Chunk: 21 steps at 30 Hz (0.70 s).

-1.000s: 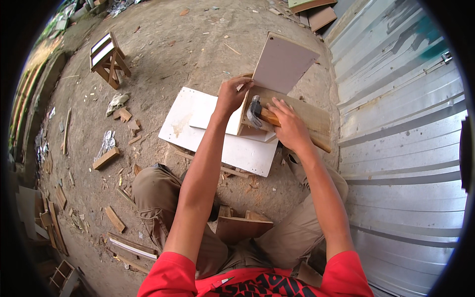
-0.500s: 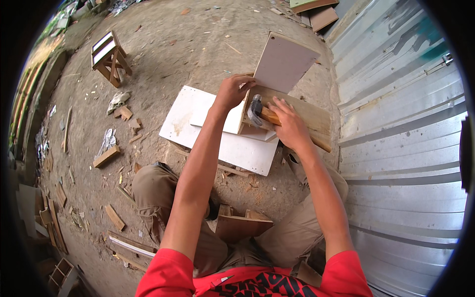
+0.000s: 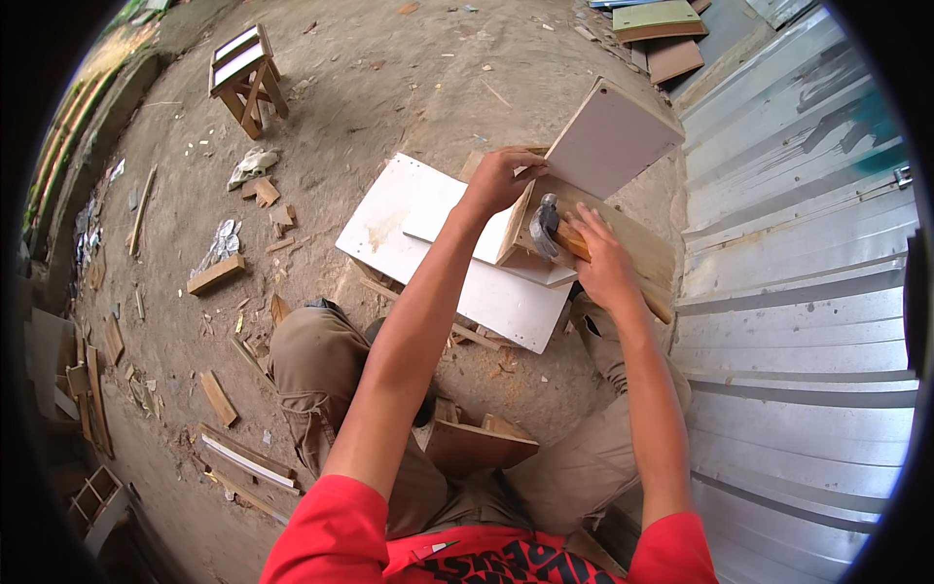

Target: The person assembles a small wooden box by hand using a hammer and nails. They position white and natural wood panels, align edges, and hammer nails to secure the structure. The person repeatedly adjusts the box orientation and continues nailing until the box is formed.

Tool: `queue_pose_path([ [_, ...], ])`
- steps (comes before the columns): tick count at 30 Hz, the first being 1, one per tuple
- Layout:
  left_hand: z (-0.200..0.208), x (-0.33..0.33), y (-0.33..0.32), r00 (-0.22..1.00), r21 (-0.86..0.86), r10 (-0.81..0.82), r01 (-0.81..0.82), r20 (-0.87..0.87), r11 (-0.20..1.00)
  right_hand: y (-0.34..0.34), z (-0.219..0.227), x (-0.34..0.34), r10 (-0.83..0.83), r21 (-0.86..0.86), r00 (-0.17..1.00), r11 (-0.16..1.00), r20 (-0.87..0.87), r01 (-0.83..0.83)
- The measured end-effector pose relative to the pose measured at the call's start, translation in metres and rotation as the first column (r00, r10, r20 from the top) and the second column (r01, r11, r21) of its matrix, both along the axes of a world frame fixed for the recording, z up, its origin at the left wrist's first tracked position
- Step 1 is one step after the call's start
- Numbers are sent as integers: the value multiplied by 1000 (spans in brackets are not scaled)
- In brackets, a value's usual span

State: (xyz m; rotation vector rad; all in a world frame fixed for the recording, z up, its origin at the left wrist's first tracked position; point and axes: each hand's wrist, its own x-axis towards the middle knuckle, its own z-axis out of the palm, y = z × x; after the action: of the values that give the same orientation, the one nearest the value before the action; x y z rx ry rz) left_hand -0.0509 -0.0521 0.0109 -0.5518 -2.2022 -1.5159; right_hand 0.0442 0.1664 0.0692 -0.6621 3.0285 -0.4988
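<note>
- Wooden-handled claw hammer (image 3: 572,241): over the wooden box (image 3: 647,234), beneath the right hand (image 3: 611,273); fingers nearly straight, palm grip indeterminable.
- Left hand (image 3: 506,182): fingers bent at the box's far left corner, beside the upright pale panel (image 3: 618,141); any pinch indeterminable.
- White board (image 3: 377,216): to the left.

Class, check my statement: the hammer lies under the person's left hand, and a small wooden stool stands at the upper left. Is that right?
The side is wrong. The head view shows the hammer under the person's right hand; the small wooden stool is placed correctly.
</note>
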Motion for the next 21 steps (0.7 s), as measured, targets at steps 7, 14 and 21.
queue_pose_path([
  [7, -3, 1, 1, 1000, 32, 18, -17, -3, 999, 0, 1, 0, 9, 5, 1000, 1000, -20, -9],
  [14, -15, 10, 12, 995, 184, 79, -90, 65, 979, -2, 3, 2, 8, 13, 999, 1000, -36, -8],
  [21, -15, 14, 18, 992, 176, 125, -128, 28, 976, 3, -4, -2, -1, -46, 999, 999, -48, -1],
])
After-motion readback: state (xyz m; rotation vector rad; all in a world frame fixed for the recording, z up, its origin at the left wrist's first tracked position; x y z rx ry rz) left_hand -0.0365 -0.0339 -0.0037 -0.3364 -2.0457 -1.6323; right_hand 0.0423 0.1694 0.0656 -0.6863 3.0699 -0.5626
